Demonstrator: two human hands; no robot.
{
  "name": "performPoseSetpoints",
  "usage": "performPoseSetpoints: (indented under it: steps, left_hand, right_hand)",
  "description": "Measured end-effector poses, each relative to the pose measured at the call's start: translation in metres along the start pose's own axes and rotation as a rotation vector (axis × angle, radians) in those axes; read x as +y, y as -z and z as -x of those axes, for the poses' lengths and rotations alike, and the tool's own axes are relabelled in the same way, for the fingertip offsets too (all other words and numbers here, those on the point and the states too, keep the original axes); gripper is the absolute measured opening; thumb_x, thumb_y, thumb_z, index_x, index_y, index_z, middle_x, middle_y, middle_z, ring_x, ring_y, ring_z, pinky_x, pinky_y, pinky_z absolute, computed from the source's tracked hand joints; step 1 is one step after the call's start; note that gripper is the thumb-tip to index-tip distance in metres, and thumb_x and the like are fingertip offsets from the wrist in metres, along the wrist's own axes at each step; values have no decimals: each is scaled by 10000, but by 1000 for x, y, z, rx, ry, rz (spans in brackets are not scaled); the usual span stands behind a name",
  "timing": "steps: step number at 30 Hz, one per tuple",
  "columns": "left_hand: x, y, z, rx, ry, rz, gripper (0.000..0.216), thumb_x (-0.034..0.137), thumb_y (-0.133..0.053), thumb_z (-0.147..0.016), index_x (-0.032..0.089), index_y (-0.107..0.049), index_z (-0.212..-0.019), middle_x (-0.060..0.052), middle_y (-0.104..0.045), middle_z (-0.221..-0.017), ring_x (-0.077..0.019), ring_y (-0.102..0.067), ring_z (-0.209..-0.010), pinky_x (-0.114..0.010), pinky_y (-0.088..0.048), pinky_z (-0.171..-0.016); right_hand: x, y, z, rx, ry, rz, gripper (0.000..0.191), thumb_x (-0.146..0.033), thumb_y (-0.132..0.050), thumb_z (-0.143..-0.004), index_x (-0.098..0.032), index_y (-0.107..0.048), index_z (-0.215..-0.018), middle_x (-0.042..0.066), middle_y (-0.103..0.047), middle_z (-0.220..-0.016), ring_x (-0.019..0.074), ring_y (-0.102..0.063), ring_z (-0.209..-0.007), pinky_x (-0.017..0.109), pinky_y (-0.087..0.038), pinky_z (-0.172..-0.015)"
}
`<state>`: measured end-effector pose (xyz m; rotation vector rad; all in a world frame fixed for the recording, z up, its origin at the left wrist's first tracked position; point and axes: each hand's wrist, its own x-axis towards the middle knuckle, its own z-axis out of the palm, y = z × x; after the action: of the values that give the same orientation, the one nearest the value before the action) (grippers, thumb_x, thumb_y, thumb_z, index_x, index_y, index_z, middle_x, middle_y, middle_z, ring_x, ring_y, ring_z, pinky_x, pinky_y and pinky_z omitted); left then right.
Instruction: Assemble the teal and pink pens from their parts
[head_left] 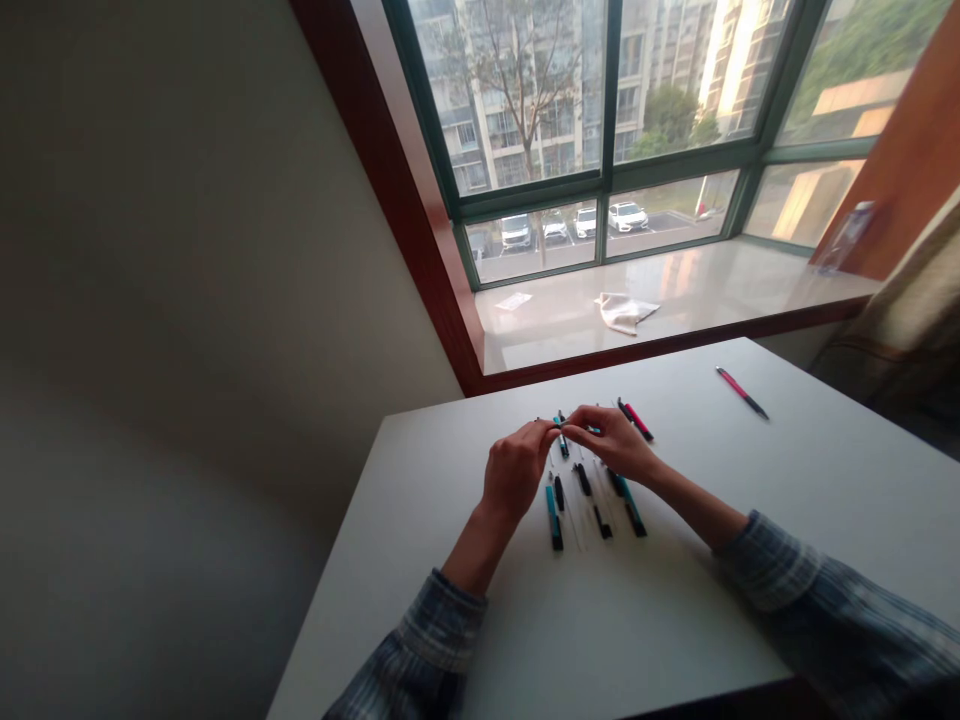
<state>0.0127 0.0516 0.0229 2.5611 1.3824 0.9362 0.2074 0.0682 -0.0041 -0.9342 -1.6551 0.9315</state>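
My left hand (516,468) and my right hand (613,442) meet over the far middle of a white table (750,520). Their fingertips pinch a small teal and black pen part (562,430) between them. Just below the hands lie several loose pen parts: a teal barrel (553,517) on the left, black pieces (583,478) in the middle and another teal barrel (632,506) on the right. A pink and black pen (636,420) rests just beyond my right hand.
A second pink pen (741,392) lies alone at the table's far right. Behind the table runs a glossy window sill (720,285) with a crumpled cloth (624,311) and a small paper (514,300). A beige wall stands on the left, a curtain at the right edge.
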Motion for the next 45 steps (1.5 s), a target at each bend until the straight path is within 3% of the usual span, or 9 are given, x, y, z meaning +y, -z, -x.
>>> performPoseSetpoints:
  steps: [6, 15, 21, 24, 26, 31, 37, 41, 45]
  left_hand:
    - [1, -4, 2, -50, -9, -80, 314, 401, -441, -1061, 215, -692, -1087, -40, -761, -993, -186, -714, -843, -277, -500, -721]
    - [5, -4, 4, -46, 58, 82, 331, 403, -420, -1065, 218, -693, -1034, -39, -749, -910, -175, -700, -800, -266, -466, -706]
    - [-5, 2, 1, -66, 201, 343, 412, 427, -387, -1059, 202, -712, -942, 20, -637, -644, -137, -610, -585, -248, -455, -652]
    - [-13, 6, -2, 46, 237, 391, 372, 347, -382, -1054, 186, -716, -1035, 2, -691, -751, -139, -640, -675, -249, -486, -705]
    - [-17, 5, -3, 102, 224, 396, 325, 264, -411, -1030, 174, -695, -1160, -20, -728, -875, -148, -664, -769, -262, -512, -770]
    - [-18, 2, -1, 106, 112, 392, 377, 221, -441, -1025, 195, -605, -1363, -54, -737, -1060, -160, -682, -898, -286, -537, -863]
    - [-12, 6, 4, 76, 65, 311, 408, 276, -428, -1055, 285, -546, -1445, -22, -736, -961, -156, -679, -818, -283, -536, -803]
    - [-14, 2, 4, 91, 103, 320, 319, 329, -495, -1032, 235, -634, -1303, -29, -746, -941, -165, -689, -793, -286, -528, -791]
    - [-15, 0, 2, 110, 147, 305, 252, 359, -516, -1015, 194, -679, -1113, -34, -729, -869, -173, -673, -761, -285, -515, -745]
  right_hand:
    - [2, -1, 2, 31, -17, 57, 382, -538, -658, -924, -186, -708, -783, 13, -670, -695, 155, -593, -655, 283, -476, -618]
    - [-5, 5, 8, 58, 124, 86, 255, -466, -692, -919, -222, -744, -972, 61, -755, -942, 224, -713, -886, 386, -613, -816]
    - [-10, 49, 23, 261, 164, 235, 243, -444, -671, -940, -229, -755, -1016, 87, -751, -1010, 259, -712, -924, 453, -619, -845]
    - [-2, 71, 44, 353, 97, 377, 259, -440, -638, -959, -240, -771, -1057, 87, -752, -1066, 264, -716, -941, 446, -617, -839]
    - [5, 76, 63, 301, 29, 463, 261, -433, -615, -969, -251, -783, -1051, 81, -755, -1065, 260, -722, -917, 424, -616, -801]
    - [18, 67, 99, 112, -79, 569, 220, -368, -621, -942, -240, -788, -1004, 77, -752, -1028, 221, -703, -765, 383, -595, -725]
    - [22, 57, 90, 77, -73, 588, 218, -320, -616, -917, -206, -763, -1030, 81, -744, -931, 233, -692, -769, 397, -587, -733]
    - [20, 56, 84, 93, -51, 599, 259, -361, -612, -938, -207, -741, -1103, 81, -742, -904, 240, -698, -754, 421, -590, -730]
    - [6, 56, 78, 222, 22, 558, 313, -481, -658, -924, -219, -713, -1085, 87, -749, -904, 253, -698, -780, 437, -594, -730]
